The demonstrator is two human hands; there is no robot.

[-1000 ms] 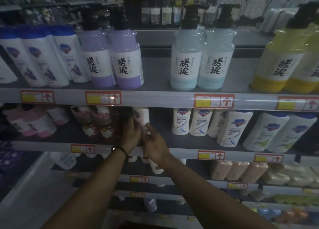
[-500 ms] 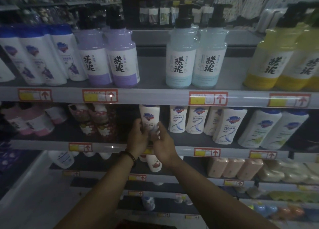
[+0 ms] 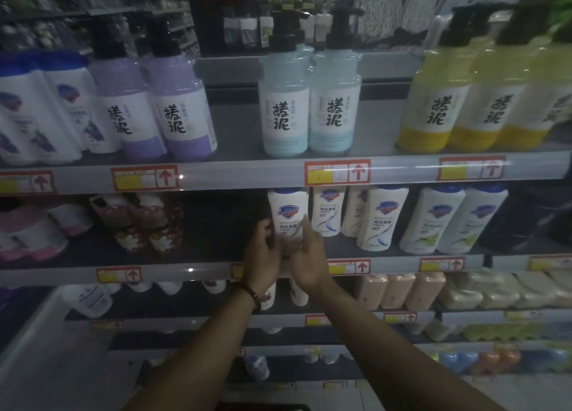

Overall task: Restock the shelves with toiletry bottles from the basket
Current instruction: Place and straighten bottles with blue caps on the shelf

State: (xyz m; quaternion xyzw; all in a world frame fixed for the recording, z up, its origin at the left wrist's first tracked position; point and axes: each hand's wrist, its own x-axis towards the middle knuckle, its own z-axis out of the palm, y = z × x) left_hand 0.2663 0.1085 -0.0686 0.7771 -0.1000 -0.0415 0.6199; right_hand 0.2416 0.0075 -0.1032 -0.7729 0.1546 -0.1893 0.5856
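Here the bottle point(image 3: 287, 215) is white with a blue cap and blue shield logo, upright on the second shelf point(image 3: 198, 270), just left of matching bottles point(image 3: 328, 212). The left hand point(image 3: 261, 251) and right hand point(image 3: 305, 256) cup its lower half. The aisle is dim, with red-arrow price tags point(image 3: 337, 172) along the shelf edges. A second ago the bottle sat further left, half hidden.

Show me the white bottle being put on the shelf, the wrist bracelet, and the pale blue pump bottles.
white bottle point(image 3: 288, 212): head view, front label.
bracelet point(image 3: 250, 293): head view, band on left wrist.
pale blue pump bottles point(image 3: 284, 113): head view, left bottle's label.
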